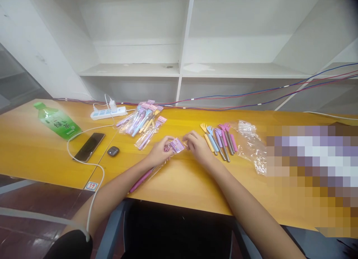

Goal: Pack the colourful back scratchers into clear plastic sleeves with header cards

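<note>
My left hand (160, 152) is closed on a bagged back scratcher with a pink handle (140, 181). Its clear bag slants down and left beneath my forearm, and a purple printed header card (177, 145) sticks out past my fingertips. The scratcher's head is mostly hidden by my fingers. Just right of the card, my right hand (198, 145) has its fingers curled in a pinch; what lies between the tips is too small to make out. Loose back scratchers (220, 141) in yellow, blue, purple and pink lie beyond my right hand. Several bagged back scratchers (141, 119) are piled behind my left hand.
Crumpled clear plastic bags (251, 145) lie at right, beside a pixelated area. On the left are a green bottle (57, 121), a phone (89, 147), a small black case (113, 151) and a power strip (108, 112). A white cable (102, 171) crosses the table edge. White shelving (183, 70) stands behind.
</note>
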